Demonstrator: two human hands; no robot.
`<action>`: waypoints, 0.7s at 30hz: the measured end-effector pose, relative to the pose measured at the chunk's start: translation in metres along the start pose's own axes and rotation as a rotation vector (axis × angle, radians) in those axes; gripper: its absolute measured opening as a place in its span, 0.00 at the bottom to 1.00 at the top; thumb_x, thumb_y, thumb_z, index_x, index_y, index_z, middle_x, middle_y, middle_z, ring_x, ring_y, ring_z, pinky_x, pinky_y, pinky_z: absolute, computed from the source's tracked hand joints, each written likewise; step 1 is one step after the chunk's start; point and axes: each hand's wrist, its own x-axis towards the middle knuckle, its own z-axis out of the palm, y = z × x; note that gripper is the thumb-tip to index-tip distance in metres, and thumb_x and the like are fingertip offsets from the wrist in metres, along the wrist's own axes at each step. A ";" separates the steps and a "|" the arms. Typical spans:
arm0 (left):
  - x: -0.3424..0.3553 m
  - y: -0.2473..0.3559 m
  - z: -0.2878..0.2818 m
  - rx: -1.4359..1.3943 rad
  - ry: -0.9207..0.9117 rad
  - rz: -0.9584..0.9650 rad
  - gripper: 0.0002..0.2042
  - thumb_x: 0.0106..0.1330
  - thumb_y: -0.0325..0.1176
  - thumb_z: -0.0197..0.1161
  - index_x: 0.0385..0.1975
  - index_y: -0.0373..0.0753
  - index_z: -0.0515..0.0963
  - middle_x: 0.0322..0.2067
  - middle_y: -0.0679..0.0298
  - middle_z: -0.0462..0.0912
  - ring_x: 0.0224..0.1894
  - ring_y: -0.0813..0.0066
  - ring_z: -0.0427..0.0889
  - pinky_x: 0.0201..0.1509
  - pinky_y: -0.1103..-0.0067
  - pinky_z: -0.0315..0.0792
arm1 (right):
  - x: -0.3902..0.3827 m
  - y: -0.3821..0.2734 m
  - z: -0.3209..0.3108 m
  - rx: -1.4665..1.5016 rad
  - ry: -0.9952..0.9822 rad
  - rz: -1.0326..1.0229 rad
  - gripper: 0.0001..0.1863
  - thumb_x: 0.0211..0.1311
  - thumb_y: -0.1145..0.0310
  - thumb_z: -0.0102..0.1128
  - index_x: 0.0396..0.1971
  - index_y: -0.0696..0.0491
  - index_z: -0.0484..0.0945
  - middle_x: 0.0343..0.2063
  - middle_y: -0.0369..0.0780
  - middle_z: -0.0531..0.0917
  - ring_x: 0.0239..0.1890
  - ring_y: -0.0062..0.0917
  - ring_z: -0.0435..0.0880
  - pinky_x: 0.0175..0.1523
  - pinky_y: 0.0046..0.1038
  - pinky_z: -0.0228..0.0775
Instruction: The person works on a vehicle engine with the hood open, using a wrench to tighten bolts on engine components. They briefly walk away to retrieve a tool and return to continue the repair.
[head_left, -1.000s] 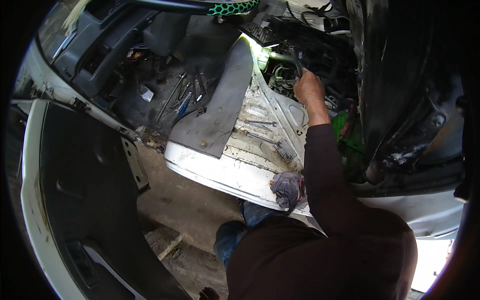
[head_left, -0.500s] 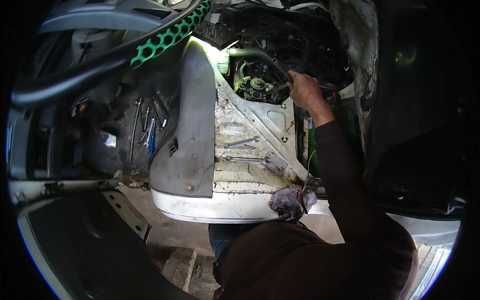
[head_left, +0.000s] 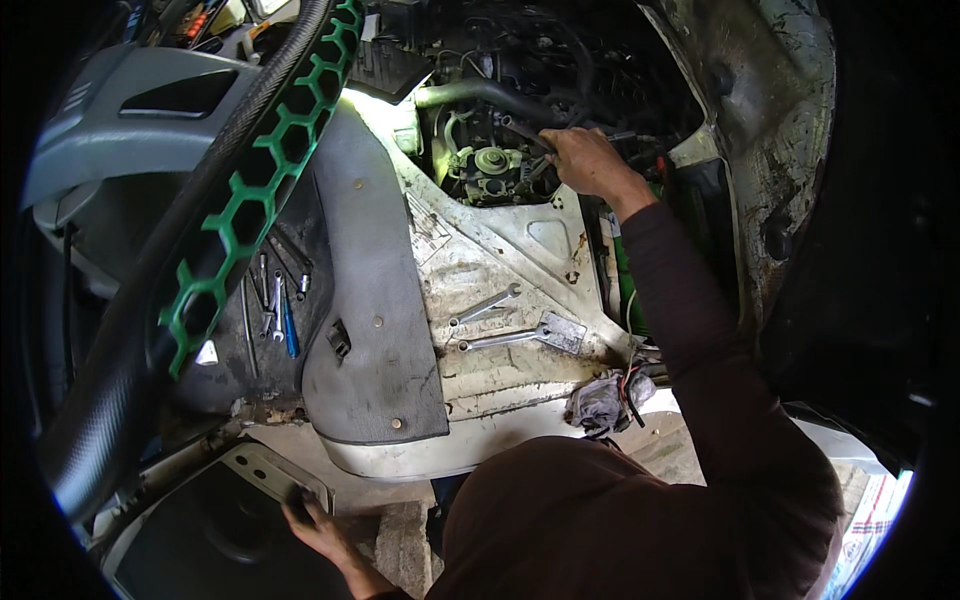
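My right hand (head_left: pixel 595 167) is closed around a dark tube-shaped piece (head_left: pixel 520 130) with a round open end, over the engine bay (head_left: pixel 490 165). A thick black hose (head_left: pixel 480 92) runs just beyond that piece. Low on the left, my left hand (head_left: pixel 325 530) is in front of the door panel's edge (head_left: pixel 275 482), fingers apart; whether it touches the panel I cannot tell. Between the hands, a combination wrench (head_left: pixel 485 305) and a longer wrench (head_left: pixel 500 340) lie on the dirty white metal panel (head_left: pixel 480 270), near a small metal plate (head_left: pixel 562 332).
A steering wheel (head_left: pixel 205 260) with green honeycomb trim crosses the left side. Several tools, including a blue-handled one (head_left: pixel 290 330), lie on the dark floor beyond the grey mat (head_left: pixel 370 300). A crumpled rag (head_left: pixel 598 402) and loose wires (head_left: pixel 632 390) sit at the front edge.
My left hand has come into view at the lower left. My right hand still grips the dark piece over the engine. The whole view has shifted, and the steering wheel now covers more of it.
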 end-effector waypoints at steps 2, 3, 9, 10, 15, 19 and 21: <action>0.041 0.066 0.052 0.003 0.007 0.164 0.13 0.71 0.25 0.59 0.51 0.24 0.75 0.47 0.52 0.82 0.51 0.63 0.80 0.59 0.72 0.73 | 0.009 -0.002 0.004 -0.042 -0.058 -0.043 0.23 0.64 0.76 0.55 0.59 0.49 0.80 0.48 0.47 0.87 0.55 0.41 0.83 0.64 0.48 0.66; 0.060 0.089 0.077 0.042 -0.040 0.255 0.13 0.70 0.24 0.60 0.52 0.25 0.76 0.47 0.52 0.82 0.51 0.63 0.80 0.59 0.71 0.74 | 0.011 -0.007 0.003 -0.056 -0.094 -0.061 0.23 0.64 0.76 0.55 0.59 0.49 0.81 0.47 0.46 0.87 0.56 0.40 0.83 0.65 0.48 0.65; 0.121 0.216 0.275 0.140 -0.721 0.555 0.17 0.66 0.30 0.65 0.54 0.34 0.79 0.53 0.50 0.82 0.55 0.54 0.83 0.59 0.67 0.76 | 0.011 0.016 0.007 -0.252 0.019 -0.280 0.16 0.65 0.73 0.59 0.52 0.49 0.84 0.45 0.37 0.88 0.59 0.34 0.78 0.72 0.49 0.57; 0.125 0.218 0.300 0.170 -0.778 0.609 0.17 0.67 0.32 0.65 0.54 0.34 0.79 0.53 0.49 0.82 0.56 0.53 0.82 0.62 0.66 0.75 | 0.019 0.005 0.007 -0.327 0.039 -0.366 0.15 0.66 0.73 0.59 0.51 0.49 0.84 0.44 0.36 0.88 0.60 0.33 0.77 0.72 0.49 0.55; 0.111 0.232 0.439 0.157 -0.900 0.946 0.25 0.69 0.39 0.64 0.60 0.31 0.72 0.55 0.45 0.80 0.58 0.48 0.81 0.65 0.62 0.73 | 0.028 -0.026 0.008 -0.275 -0.039 -0.110 0.13 0.65 0.66 0.62 0.47 0.51 0.83 0.44 0.42 0.88 0.54 0.39 0.85 0.63 0.46 0.72; 0.104 0.239 0.510 -0.078 -1.220 0.784 0.20 0.71 0.37 0.62 0.58 0.32 0.73 0.48 0.48 0.85 0.51 0.51 0.84 0.57 0.66 0.75 | 0.020 -0.020 0.006 -0.237 -0.068 0.113 0.15 0.66 0.62 0.63 0.47 0.55 0.82 0.44 0.48 0.88 0.49 0.42 0.88 0.51 0.43 0.81; 0.107 0.240 0.520 -0.151 -1.332 0.779 0.18 0.70 0.33 0.63 0.56 0.33 0.74 0.46 0.52 0.86 0.49 0.56 0.85 0.55 0.71 0.75 | 0.004 -0.011 0.000 -0.147 -0.029 0.244 0.16 0.67 0.61 0.62 0.47 0.57 0.82 0.43 0.50 0.88 0.47 0.43 0.89 0.51 0.44 0.80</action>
